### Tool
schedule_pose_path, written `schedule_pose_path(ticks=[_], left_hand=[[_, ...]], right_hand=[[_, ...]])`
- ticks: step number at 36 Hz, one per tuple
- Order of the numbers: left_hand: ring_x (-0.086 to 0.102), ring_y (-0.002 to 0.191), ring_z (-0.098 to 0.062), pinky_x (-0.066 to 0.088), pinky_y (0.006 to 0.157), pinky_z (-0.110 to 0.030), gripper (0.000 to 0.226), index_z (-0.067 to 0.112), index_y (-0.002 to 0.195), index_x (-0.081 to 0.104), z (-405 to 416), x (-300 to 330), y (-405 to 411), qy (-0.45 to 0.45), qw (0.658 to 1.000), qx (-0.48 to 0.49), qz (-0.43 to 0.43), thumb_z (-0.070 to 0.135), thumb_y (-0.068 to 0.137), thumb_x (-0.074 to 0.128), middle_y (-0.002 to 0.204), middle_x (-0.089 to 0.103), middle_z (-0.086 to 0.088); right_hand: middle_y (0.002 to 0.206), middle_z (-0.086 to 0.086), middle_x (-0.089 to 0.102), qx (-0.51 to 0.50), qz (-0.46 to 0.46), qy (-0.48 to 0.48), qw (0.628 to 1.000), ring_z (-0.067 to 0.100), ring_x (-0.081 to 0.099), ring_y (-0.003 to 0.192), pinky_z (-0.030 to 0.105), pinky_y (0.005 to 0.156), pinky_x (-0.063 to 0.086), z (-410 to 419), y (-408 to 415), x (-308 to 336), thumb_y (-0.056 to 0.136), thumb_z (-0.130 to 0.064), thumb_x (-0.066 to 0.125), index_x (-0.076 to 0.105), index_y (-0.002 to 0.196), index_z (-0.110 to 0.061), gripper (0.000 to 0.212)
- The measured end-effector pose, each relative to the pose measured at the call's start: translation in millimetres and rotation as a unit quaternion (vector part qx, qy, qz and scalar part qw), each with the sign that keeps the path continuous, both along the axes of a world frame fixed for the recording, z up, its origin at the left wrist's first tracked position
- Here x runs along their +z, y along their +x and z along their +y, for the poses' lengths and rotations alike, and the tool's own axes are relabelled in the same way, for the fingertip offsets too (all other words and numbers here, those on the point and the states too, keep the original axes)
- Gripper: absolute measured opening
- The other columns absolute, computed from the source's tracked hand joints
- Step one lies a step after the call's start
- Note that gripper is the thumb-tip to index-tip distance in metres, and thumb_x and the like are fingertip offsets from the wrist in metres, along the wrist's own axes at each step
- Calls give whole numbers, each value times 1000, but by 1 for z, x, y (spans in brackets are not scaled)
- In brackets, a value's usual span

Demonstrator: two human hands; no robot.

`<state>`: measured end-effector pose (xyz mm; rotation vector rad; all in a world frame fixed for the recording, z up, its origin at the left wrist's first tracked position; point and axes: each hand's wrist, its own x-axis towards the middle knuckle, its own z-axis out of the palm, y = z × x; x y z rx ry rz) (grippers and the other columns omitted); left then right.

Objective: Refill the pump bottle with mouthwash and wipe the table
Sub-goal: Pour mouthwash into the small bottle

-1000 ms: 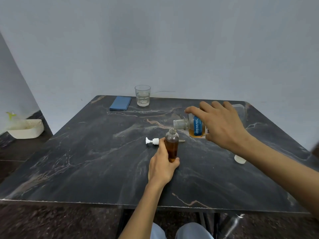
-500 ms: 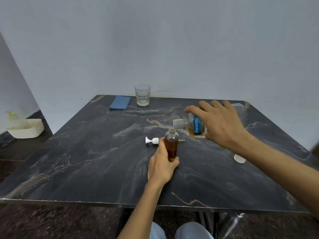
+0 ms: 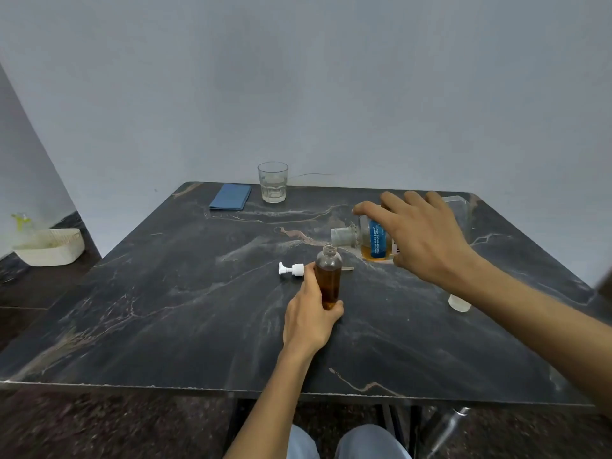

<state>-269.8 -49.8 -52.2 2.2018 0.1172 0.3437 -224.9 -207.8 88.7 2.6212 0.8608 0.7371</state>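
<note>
Two sets of fingers at work: left fingers (image 3: pixel 311 276) wrapped round the small pump bottle (image 3: pixel 328 279), upright near the table's (image 3: pixel 165 313) middle, neck open, amber liquid most of the way up. Right hand (image 3: pixel 420 236) gripping the mouthwash bottle (image 3: pixel 372 241) from above, tipped on its side, open mouth pointing left just above and right of the small neck; amber liquid pooled low inside. Left hand (image 3: pixel 309 318) resting on the dark marble top. White pump head (image 3: pixel 291 270) lying just left of the small bottle. White cap (image 3: pixel 458 303) near the right edge. Far side: blue cloth (image 3: pixel 230 196), folded, beside a drinking glass (image 3: pixel 273 182).
</note>
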Motion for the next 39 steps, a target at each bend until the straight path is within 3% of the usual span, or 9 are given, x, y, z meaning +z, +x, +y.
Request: schedule_pose_path(ticks=[24, 34, 39], left_hand=[[57, 107, -20, 46, 89, -35, 70, 41, 127, 15, 0, 0, 0, -3, 1000, 2, 5, 32, 82, 68, 121, 56, 2], [57, 109, -20, 44, 89, -34, 71, 45, 126, 13, 0, 0, 0, -5, 1000, 2, -1, 32, 82, 67, 123, 55, 3], [56, 110, -19, 41, 85, -28, 71, 46, 125, 12, 0, 0, 0, -3, 1000, -4, -1, 31, 82, 68, 123, 54, 4]], right_hand=[[120, 0, 52, -2, -13, 0, 1000, 23, 51, 102, 39, 88, 39, 0, -2, -1, 68, -17, 79, 15, 132, -40, 94], [112, -3, 53, -12, -7, 21, 1000, 21, 51, 95, 36, 81, 39, 0, -3, -6, 67, -14, 78, 15, 128, -41, 93], [116, -3, 52, -17, 7, 39, 999, 22, 52, 100, 38, 86, 39, -1, -5, -10, 65, -19, 80, 16, 129, -41, 93]])
